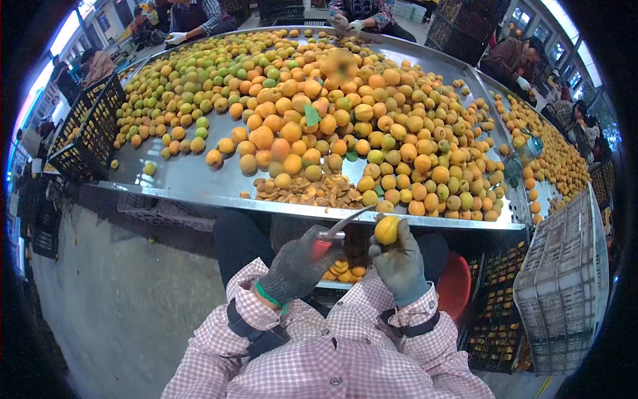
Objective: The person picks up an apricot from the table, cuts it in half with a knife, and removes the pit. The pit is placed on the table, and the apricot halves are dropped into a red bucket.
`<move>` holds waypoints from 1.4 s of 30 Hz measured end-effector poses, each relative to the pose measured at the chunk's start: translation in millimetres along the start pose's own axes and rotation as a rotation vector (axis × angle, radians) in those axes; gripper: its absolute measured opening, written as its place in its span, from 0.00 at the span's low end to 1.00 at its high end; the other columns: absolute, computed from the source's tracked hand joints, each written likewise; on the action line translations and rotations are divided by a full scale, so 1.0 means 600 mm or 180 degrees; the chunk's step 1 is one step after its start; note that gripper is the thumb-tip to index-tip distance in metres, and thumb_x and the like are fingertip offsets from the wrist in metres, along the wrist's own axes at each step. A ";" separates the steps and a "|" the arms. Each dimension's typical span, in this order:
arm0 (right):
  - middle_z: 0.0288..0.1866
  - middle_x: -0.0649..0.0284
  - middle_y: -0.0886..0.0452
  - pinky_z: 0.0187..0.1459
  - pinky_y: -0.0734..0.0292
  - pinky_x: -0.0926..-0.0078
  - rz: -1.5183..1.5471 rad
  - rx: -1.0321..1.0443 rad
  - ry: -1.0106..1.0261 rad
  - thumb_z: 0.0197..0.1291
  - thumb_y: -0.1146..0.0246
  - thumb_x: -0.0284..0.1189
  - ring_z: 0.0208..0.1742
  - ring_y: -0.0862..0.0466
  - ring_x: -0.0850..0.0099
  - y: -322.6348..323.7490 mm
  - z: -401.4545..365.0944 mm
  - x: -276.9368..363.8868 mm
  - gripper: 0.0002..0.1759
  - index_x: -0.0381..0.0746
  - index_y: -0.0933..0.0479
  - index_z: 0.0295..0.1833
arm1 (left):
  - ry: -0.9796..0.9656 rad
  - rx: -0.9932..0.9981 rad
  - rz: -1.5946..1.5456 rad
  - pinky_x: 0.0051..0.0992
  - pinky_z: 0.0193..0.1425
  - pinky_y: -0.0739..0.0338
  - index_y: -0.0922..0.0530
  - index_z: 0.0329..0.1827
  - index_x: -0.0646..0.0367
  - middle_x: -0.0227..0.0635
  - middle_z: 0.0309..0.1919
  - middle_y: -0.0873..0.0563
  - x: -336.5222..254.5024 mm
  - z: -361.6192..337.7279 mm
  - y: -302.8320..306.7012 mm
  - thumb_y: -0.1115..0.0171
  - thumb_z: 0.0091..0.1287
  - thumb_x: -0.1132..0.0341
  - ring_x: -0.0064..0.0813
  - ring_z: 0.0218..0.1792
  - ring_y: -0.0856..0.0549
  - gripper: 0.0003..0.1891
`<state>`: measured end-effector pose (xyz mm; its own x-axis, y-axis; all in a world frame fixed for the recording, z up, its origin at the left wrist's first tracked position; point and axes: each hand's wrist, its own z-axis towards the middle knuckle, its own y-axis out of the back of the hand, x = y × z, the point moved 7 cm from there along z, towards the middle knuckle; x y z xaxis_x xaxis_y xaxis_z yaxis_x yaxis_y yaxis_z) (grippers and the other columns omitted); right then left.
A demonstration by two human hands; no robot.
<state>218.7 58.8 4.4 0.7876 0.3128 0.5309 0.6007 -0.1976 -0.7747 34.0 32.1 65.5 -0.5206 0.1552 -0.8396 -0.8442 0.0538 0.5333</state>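
My left hand (292, 265), in a dark grey knitted glove, is closed around the red handle of a knife (352, 218). Its curved blade points up and to the right, toward the table's front edge. My right hand (402, 266), gloved in grey, grips a yellow-orange apricot (387, 230) between thumb and fingers, a little right of the blade tip. Below and between the hands, cut apricot pieces (342, 271) lie in a container at my lap. In front of me, a small heap of brownish pits (312, 191) rests at the metal table's (186, 179) near edge.
A large pile of apricots (286, 126) covers much of the table. A black crate (90, 130) stands at its left end. To my right are a red basin (455, 286), dark trays (495, 299) and a tilted white crate (561, 286). Several people work around the tables.
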 end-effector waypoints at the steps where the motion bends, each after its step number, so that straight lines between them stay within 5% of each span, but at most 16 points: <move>1: 0.46 0.61 0.21 0.35 0.26 0.76 0.0204 0.0210 -0.0359 0.70 0.53 0.45 0.39 0.20 0.70 -0.008 -0.009 -0.014 0.23 0.40 0.30 0.59 | -0.0004 0.0094 0.0059 0.42 0.36 0.23 0.29 0.50 0.60 0.50 0.32 0.17 0.002 0.003 -0.005 0.40 0.64 0.54 0.51 0.36 0.16 0.20; 5: 0.45 0.58 0.21 0.26 0.30 0.79 0.0419 0.0871 -0.0680 0.68 0.54 0.52 0.32 0.22 0.70 -0.007 -0.016 -0.029 0.31 0.38 0.32 0.60 | 0.0031 0.0170 0.0142 0.42 0.35 0.23 0.29 0.49 0.61 0.49 0.30 0.17 0.001 0.008 -0.014 0.39 0.63 0.52 0.50 0.34 0.16 0.22; 6: 0.47 0.58 0.21 0.26 0.30 0.81 0.0277 0.0514 -0.0785 0.63 0.44 0.49 0.31 0.23 0.72 -0.029 -0.030 -0.023 0.30 0.37 0.32 0.60 | 0.0026 0.0190 0.0142 0.42 0.35 0.23 0.29 0.49 0.61 0.49 0.30 0.17 0.001 0.008 -0.014 0.39 0.63 0.52 0.50 0.34 0.16 0.22; 7: 0.47 0.58 0.21 0.26 0.30 0.81 0.0286 0.0506 -0.0775 0.63 0.44 0.49 0.31 0.23 0.72 -0.041 -0.041 -0.011 0.30 0.37 0.32 0.60 | 0.0020 0.0296 0.0227 0.41 0.34 0.22 0.29 0.49 0.61 0.49 0.30 0.17 0.002 0.009 -0.014 0.38 0.62 0.52 0.49 0.33 0.16 0.23; 9: 0.48 0.62 0.23 0.27 0.27 0.82 -0.0972 0.0914 -0.0701 0.57 0.36 0.30 0.30 0.23 0.75 -0.055 -0.060 0.004 0.25 0.38 0.32 0.59 | 0.0012 0.0432 0.0314 0.40 0.33 0.22 0.29 0.49 0.62 0.48 0.29 0.17 0.010 0.007 -0.016 0.37 0.61 0.52 0.48 0.32 0.16 0.23; 11: 0.47 0.63 0.24 0.33 0.25 0.81 -0.1211 0.0925 -0.0675 0.50 0.30 0.29 0.34 0.23 0.75 -0.042 -0.065 0.013 0.27 0.38 0.29 0.56 | -0.0271 0.0370 0.0575 0.38 0.31 0.22 0.29 0.50 0.62 0.48 0.28 0.17 0.014 0.004 -0.017 0.38 0.62 0.53 0.47 0.31 0.15 0.23; 13: 0.47 0.65 0.24 0.41 0.25 0.80 -0.3810 0.0824 0.1324 0.46 0.27 0.31 0.39 0.23 0.75 -0.051 -0.074 0.067 0.31 0.38 0.28 0.57 | -0.0338 0.0481 0.0586 0.38 0.31 0.22 0.29 0.51 0.62 0.48 0.29 0.17 -0.004 0.006 -0.012 0.37 0.62 0.54 0.46 0.31 0.15 0.23; 14: 0.47 0.65 0.25 0.48 0.28 0.79 -0.3497 0.0603 0.1034 0.42 0.24 0.32 0.44 0.24 0.75 -0.038 -0.073 0.067 0.31 0.38 0.26 0.54 | -0.0399 0.0562 0.0602 0.39 0.31 0.22 0.29 0.51 0.62 0.48 0.29 0.17 -0.013 0.008 -0.014 0.37 0.62 0.55 0.46 0.31 0.15 0.23; 18: 0.50 0.63 0.26 0.53 0.29 0.77 -0.3752 0.1027 0.1013 0.43 0.25 0.31 0.51 0.26 0.76 -0.053 -0.082 0.071 0.29 0.38 0.26 0.53 | 0.0005 0.0806 0.0497 0.36 0.38 0.21 0.22 0.49 0.56 0.46 0.33 0.16 -0.008 0.003 -0.028 0.34 0.58 0.64 0.45 0.35 0.15 0.16; 20: 0.52 0.62 0.27 0.57 0.32 0.77 -0.2777 0.0824 0.0187 0.45 0.26 0.31 0.54 0.27 0.75 -0.047 -0.087 0.052 0.30 0.37 0.27 0.55 | -0.0485 0.0783 0.0529 0.36 0.37 0.21 0.22 0.51 0.54 0.44 0.32 0.15 -0.036 -0.001 -0.029 0.35 0.57 0.67 0.44 0.34 0.15 0.17; 24: 0.54 0.63 0.27 0.57 0.32 0.76 -0.2905 0.1107 0.0166 0.44 0.26 0.31 0.54 0.26 0.74 -0.036 -0.096 0.033 0.34 0.36 0.29 0.58 | -0.0594 0.1079 0.0834 0.36 0.37 0.21 0.22 0.51 0.53 0.42 0.31 0.15 -0.036 -0.004 -0.037 0.35 0.54 0.67 0.43 0.33 0.15 0.19; 33: 0.48 0.62 0.27 0.53 0.31 0.76 -0.3410 0.1484 0.0525 0.39 0.26 0.28 0.48 0.25 0.73 -0.075 -0.116 0.042 0.35 0.36 0.29 0.57 | -0.0965 0.1242 0.1195 0.37 0.34 0.23 0.23 0.48 0.51 0.40 0.31 0.17 -0.032 -0.020 -0.051 0.36 0.56 0.57 0.42 0.31 0.16 0.17; 38: 0.46 0.62 0.29 0.50 0.30 0.75 -0.4015 0.1430 0.1662 0.36 0.27 0.19 0.45 0.25 0.71 -0.098 -0.133 0.054 0.31 0.39 0.31 0.50 | -0.0866 0.1217 0.0931 0.38 0.34 0.23 0.23 0.49 0.51 0.40 0.33 0.16 -0.032 -0.032 -0.057 0.35 0.57 0.53 0.41 0.32 0.15 0.19; 42: 0.45 0.58 0.27 0.48 0.28 0.71 -0.3649 0.1271 0.1694 0.40 0.25 0.26 0.44 0.24 0.65 -0.081 -0.130 0.032 0.29 0.39 0.31 0.49 | -0.0594 0.1067 0.0764 0.37 0.33 0.23 0.23 0.49 0.50 0.40 0.33 0.16 -0.024 -0.042 -0.066 0.35 0.56 0.54 0.41 0.32 0.15 0.19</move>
<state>215.1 1.8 79.2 -0.1229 -0.2998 0.9461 0.9481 0.2462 0.2012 71.6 3.1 54.0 -0.6386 0.3758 -0.6716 -0.5983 0.3064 0.7404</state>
